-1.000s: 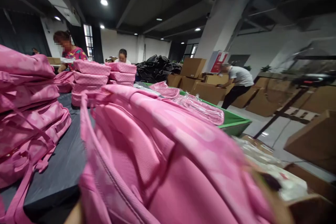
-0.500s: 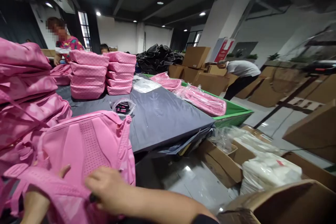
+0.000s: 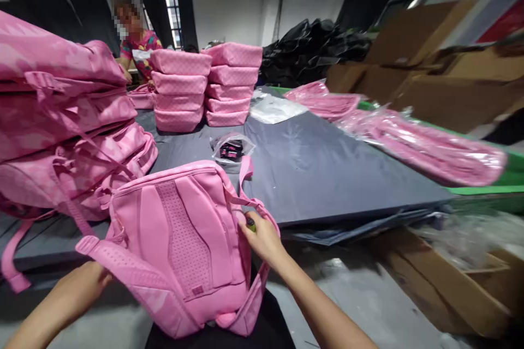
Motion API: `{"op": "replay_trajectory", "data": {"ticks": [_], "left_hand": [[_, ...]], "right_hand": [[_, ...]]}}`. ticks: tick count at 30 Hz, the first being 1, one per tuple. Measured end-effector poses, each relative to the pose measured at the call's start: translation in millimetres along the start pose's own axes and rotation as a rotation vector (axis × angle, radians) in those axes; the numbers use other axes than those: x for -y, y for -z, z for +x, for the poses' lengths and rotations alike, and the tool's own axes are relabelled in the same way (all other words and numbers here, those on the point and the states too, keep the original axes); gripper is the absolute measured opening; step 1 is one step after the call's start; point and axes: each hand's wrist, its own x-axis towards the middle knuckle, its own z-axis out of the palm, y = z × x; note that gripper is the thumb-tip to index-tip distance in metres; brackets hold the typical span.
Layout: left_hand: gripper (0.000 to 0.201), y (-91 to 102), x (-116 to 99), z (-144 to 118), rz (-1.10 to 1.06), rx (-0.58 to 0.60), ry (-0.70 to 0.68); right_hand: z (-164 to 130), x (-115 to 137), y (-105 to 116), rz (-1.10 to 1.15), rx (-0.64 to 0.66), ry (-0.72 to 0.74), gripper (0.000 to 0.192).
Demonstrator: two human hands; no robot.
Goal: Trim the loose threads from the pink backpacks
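The pink backpack (image 3: 190, 234) leans at the near edge of the bench (image 3: 319, 174), just right of the stacked bags (image 3: 69, 120). Your right grip (image 3: 264, 237) is closed round a small green-and-black object (image 3: 251, 224), which could scuff the fabric if pressed in. A shoulder strap (image 3: 139, 272) hides your left grip's (image 3: 93, 278) fingers, so I cannot tell their hold; if loose, the backpack could slide off the edge.

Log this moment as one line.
backpack: back panel facing camera; left hand: at shoulder strap, grip hidden; right hand: at backpack's side, holding small item
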Motion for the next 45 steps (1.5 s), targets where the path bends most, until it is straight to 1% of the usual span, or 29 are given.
{"op": "replay_trajectory", "data": {"ticks": [1,2,3,4,5,6,7,9,10,11,12,14,16,19,21,22,24,26,28,29,31,33,35,36,38,39,41,42,45], "left_hand": [[0.033,9.8,-12.9,-17.3,0.007,0.094,0.002],[0.034,19.8,-31.6,-33.7,0.003,0.228,-0.021],[0.037,28.8,-54.8,-47.0,-0.026,0.354,-0.054],[0.037,35.7,-81.0,-55.4,-0.070,0.469,-0.153],[0.030,39.4,-108.1,-57.2,-0.095,0.586,-0.304],[0.026,39.3,-134.2,-51.8,-0.107,0.640,-0.468],[0.024,35.2,-157.8,-39.1,-0.089,0.544,-0.605],[0.025,17.3,-193.6,3.4,0.063,0.131,-0.780],[0.026,5.9,-205.1,29.3,0.178,-0.046,-0.874],[0.026,-5.5,-212.6,55.1,0.295,-0.165,-0.933],[0.023,-15.6,-216.8,78.8,0.405,-0.221,-0.969],[0.025,-29.8,-218.0,113.7,0.546,-0.226,-1.019],[0.029,-35.9,-214.3,130.4,0.578,-0.196,-1.058],[0.033,-32.9,-205.9,138.6,0.562,-0.212,-1.095],[0.038,-21.3,-197.4,147.5,0.596,-0.248,-1.141],[0.039,-11.9,-191.7,154.8,0.628,-0.284,-1.173],[0.039,13.3,-177.4,173.0,0.713,-0.408,-1.221],[0.035,41.0,-162.7,189.7,0.797,-0.559,-1.192],[0.026,61.9,-153.1,196.0,0.850,-0.666,-1.132],[0.022,67.8,-151.6,193.2,0.862,-0.700,-1.119],[0.015,70.5,-155.3,174.4,0.860,-0.760,-1.138],[0.015,66.3,-164.9,141.5,0.771,-0.836,-1.206],[0.020,60.3,-175.6,102.4,0.586,-0.901,-1.292],[0.017,57.2,-180.2,83.4,0.482,-0.906,-1.332],[0.004,49.8,-187.1,51.4,0.323,-0.846,-1.399],[0.008,45.6,-189.6,39.4,0.274,-0.802,-1.410],[0.018,37.0,-192.4,23.5,0.202,-0.744,-1.410],[0.019,33.4,-192.7,18.8,0.168,-0.751,-1.400],[0.010,26.0,-189.8,14.7,0.126,-0.843,-1.362]], "right_hand": [[1.9,5.5,-2.3,0.006,-0.017,-0.008,0.023],[4.0,12.2,-4.3,-0.007,-0.029,-0.019,0.023],[6.1,19.1,-6.1,-0.036,-0.031,-0.031,0.022],[8.0,25.2,-7.7,-0.075,-0.024,-0.044,0.021],[9.9,29.9,-9.1,-0.111,-0.012,-0.048,0.021],[11.4,33.0,-10.5,-0.138,-0.003,-0.049,0.022],[12.7,34.5,-11.8,-0.157,0.002,-0.044,0.023],[14.5,33.5,-14.6,-0.178,0.001,-0.034,0.027],[15.3,31.8,-16.0,-0.182,-0.004,-0.031,0.029],[16.1,29.7,-17.4,-0.180,-0.010,-0.032,0.029],[16.9,27.6,-18.9,-0.174,-0.013,-0.035,0.029],[18.9,24.1,-21.7,-0.153,-0.016,-0.042,0.028],[21.4,22.3,-24.0,-0.135,-0.016,-0.049,0.027],[25.8,22.7,-26.4,-0.117,-0.014,-0.045,0.027],[29.0,24.2,-27.8,-0.112,-0.008,-0.043,0.030],[30.7,25.1,-28.6,-0.112,-0.008,-0.047,0.031],[34.1,26.5,-30.2,-0.117,-0.012,-0.058,0.031],[37.4,27.1,-30.9,-0.110,-0.020,-0.063,0.031],[40.0,26.6,-30.2,-0.097,-0.019,-0.060,0.033],[40.8,26.1,-29.2,-0.091,-0.012,-0.059,0.034],[41.3,24.9,-26.4,-0.084,0.009,-0.054,0.033],[40.4,24.1,-24.0,-0.084,0.017,-0.041,0.032],[39.1,23.6,-23.4,-0.097,0.007,-0.030,0.030],[38.7,23.4,-24.0,-0.108,-0.001,-0.025,0.030],[38.9,22.9,-26.3,-0.129,-0.012,-0.017,0.030],[39.6,22.6,-27.6,-0.138,-0.015,-0.013,0.030],[41.4,22.0,-29.6,-0.152,-0.020,-0.003,0.030],[41.9,21.7,-30.1,-0.160,-0.020,0.000,0.029],[40.0,21.2,-29.2,-0.160,-0.017,0.020,0.027]]}}
